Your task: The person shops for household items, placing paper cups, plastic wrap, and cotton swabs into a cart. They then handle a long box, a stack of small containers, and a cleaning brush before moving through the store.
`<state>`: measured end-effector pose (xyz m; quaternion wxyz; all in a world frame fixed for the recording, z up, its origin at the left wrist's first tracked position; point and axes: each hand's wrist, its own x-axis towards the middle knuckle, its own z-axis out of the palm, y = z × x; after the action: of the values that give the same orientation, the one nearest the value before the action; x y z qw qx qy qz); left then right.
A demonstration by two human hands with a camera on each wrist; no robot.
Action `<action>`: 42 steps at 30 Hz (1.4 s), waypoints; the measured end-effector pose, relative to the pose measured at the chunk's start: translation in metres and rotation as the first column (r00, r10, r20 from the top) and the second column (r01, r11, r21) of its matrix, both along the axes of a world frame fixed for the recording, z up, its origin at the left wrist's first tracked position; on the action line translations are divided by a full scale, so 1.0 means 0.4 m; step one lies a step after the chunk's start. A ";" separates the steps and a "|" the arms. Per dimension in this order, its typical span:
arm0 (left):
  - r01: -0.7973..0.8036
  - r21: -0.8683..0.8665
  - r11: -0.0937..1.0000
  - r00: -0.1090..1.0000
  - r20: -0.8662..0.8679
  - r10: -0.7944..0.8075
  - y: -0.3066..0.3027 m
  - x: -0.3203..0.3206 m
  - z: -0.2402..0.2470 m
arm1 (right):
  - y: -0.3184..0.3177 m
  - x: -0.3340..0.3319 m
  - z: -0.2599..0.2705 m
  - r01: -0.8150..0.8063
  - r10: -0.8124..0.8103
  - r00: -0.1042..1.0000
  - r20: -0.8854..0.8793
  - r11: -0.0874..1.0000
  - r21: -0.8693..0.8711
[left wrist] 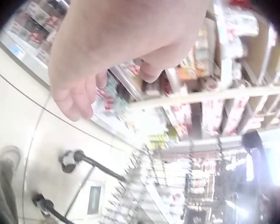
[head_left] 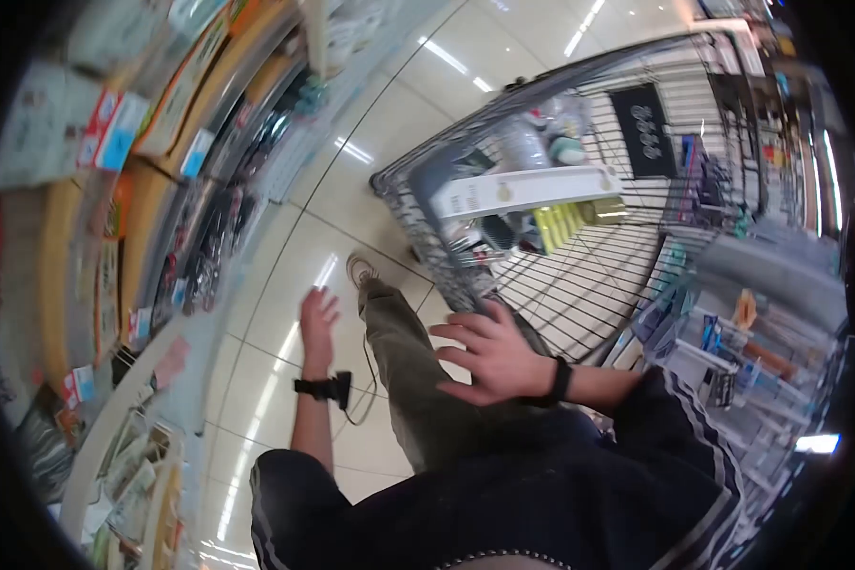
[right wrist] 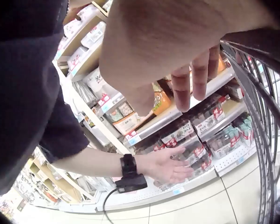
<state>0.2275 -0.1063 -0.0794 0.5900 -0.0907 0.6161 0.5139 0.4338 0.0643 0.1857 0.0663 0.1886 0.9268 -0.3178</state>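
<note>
My left hand (head_left: 319, 328) hangs over the tiled floor between the shelves and my leg, fingers loosely extended and holding nothing. A black strap with a small device is round that wrist. My right hand (head_left: 494, 356) is spread just behind the near corner of a wire shopping cart (head_left: 589, 275), with nothing between its fingers. In the right wrist view, the fingers (right wrist: 199, 77) point downward beside the cart's dark side. Inside the cart lie a long white box (head_left: 527, 193), yellow packs (head_left: 559, 226) and clear-wrapped goods (head_left: 522, 142).
Shelves (head_left: 138, 218) of packaged goods with price tags run along the left. Several clear packs (right wrist: 210, 121) fill the lower shelves in the right wrist view. At right stands another display (head_left: 731, 342) with small items. Glossy tiles (head_left: 285, 275) cover the aisle floor.
</note>
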 end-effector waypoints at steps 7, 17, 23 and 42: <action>0.116 0.445 0.888 0.988 0.037 -0.148 0.135 0.377 0.492 | 0.043 0.082 0.098 0.027 -0.145 0.901 -0.409 0.960 -0.280; -0.105 -0.081 0.991 0.892 -0.448 0.058 0.141 0.640 0.558 | 0.727 0.478 -0.113 0.533 -0.530 0.844 0.087 0.846 -0.014; -0.139 -0.093 0.986 0.776 -0.629 0.050 0.149 0.674 0.572 | 0.711 0.671 -0.435 0.096 -0.398 0.719 0.570 0.868 0.486; 0.038 -0.312 0.949 0.123 -0.941 -0.314 0.366 0.779 0.897 | 0.809 0.616 0.474 -0.055 0.060 0.998 0.009 0.823 0.566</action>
<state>0.5392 0.0403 0.2792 0.0875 0.2780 0.9066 0.3050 0.6802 0.3878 0.3754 0.0130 0.1702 0.9849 -0.0278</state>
